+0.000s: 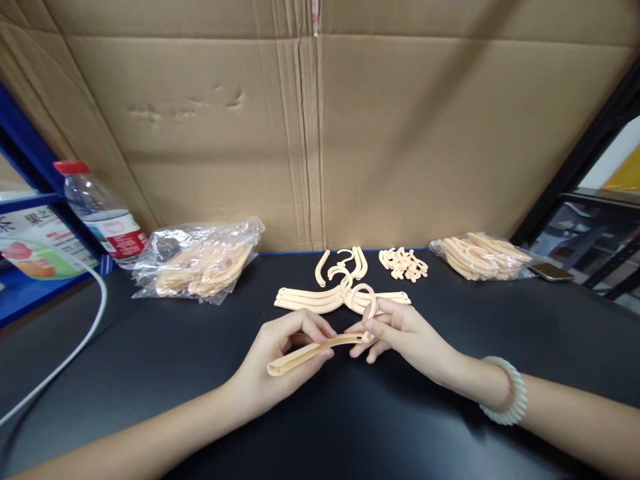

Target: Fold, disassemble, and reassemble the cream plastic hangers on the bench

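Note:
Between finger and thumb, my left hand (pixel 283 350) grips a cream plastic hanger arm (pixel 295 358), its hollow underside facing me. My right hand (pixel 400 327) pinches the base of a cream hanger hook (pixel 367 293), where it meets the arm's right end; whether the two are locked together I cannot tell. Just behind the hands lie several assembled hangers (pixel 307 300), stacked with hooks pointing away. Farther back are a loose hanger arm (pixel 322 269), a few more curved arms (pixel 359 263) with a loose hook, and a heap of small cream pieces (pixel 404 263).
A clear bag of cream parts (pixel 205 267) lies at back left, another bag (pixel 483 257) at back right beside a phone (pixel 551 271). A red-capped bottle (pixel 107 220) leans by the blue shelf (pixel 20 293). A white cable (pixel 85 340) crosses the left side; cardboard (pixel 425 133) stands behind.

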Tool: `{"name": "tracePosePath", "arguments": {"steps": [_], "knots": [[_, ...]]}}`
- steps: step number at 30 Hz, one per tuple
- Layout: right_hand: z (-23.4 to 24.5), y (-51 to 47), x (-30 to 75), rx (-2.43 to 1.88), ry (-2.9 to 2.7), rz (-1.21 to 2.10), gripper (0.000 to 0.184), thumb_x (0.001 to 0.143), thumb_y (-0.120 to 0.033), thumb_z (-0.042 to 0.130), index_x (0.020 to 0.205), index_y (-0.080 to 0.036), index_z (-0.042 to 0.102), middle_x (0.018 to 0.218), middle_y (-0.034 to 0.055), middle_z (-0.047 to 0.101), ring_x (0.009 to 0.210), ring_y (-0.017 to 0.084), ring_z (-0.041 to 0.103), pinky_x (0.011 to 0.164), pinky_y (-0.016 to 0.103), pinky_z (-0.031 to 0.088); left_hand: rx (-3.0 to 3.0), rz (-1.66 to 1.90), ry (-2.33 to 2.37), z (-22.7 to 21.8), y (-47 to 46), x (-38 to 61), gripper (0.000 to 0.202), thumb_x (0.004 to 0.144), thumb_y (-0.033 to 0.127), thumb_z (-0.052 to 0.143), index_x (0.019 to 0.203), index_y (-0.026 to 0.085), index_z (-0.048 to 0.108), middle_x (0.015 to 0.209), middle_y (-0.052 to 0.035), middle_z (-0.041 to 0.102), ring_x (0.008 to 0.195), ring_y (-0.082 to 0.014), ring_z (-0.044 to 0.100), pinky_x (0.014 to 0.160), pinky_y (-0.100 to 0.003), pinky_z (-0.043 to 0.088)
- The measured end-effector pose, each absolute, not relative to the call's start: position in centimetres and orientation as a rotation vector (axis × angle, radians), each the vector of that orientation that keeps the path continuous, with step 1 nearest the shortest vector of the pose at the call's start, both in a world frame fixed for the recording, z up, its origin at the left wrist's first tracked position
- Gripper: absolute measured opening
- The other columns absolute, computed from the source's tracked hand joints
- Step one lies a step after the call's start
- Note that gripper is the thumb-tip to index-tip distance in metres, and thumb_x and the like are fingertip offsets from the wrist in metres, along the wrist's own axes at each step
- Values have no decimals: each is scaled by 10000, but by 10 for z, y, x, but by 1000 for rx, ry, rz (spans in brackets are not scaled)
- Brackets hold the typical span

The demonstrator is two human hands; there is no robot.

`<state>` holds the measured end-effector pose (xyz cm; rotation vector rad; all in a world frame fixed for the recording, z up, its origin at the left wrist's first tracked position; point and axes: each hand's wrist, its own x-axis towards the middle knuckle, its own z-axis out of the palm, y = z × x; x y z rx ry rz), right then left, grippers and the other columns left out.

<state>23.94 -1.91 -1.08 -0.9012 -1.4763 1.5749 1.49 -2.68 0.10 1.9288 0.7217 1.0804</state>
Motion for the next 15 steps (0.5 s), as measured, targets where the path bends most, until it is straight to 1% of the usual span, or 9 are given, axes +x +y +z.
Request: {"name": "tracePosePath", "arguments": {"steps": [7, 12, 15], "knots": [[-15, -18, 240, -843, -1503, 1530, 323, 861, -434, 633, 801, -180, 444, 818, 40, 710, 676, 148, 725, 602, 239, 574, 1934, 1031, 773, 1, -26, 14, 115, 828, 189, 653, 754, 168, 567, 889, -73, 677, 768, -162, 667, 615, -238, 518], [-17, -18, 240, -814, -1507, 1518, 305, 873, -415, 627, 804, -181, 443, 707, 6, 686, 647, 144, 720, 592, 234, 561, 2011, 1041, 810, 2, -25, 15, 124, 828, 183, 649, 743, 172, 559, 865, -60, 691, 725, -149, 651, 607, -239, 490], [-18, -19, 239, -817, -1505, 1516, 297, 866, -403, 635, 807, -180, 448, 707, 6, 688, 641, 141, 717, 596, 235, 557, 2062, 1055, 817, 3, -25, 15, 130, 832, 183, 646, 736, 173, 558, 847, -49, 695, 713, -144, 644, 636, -252, 480]]}}
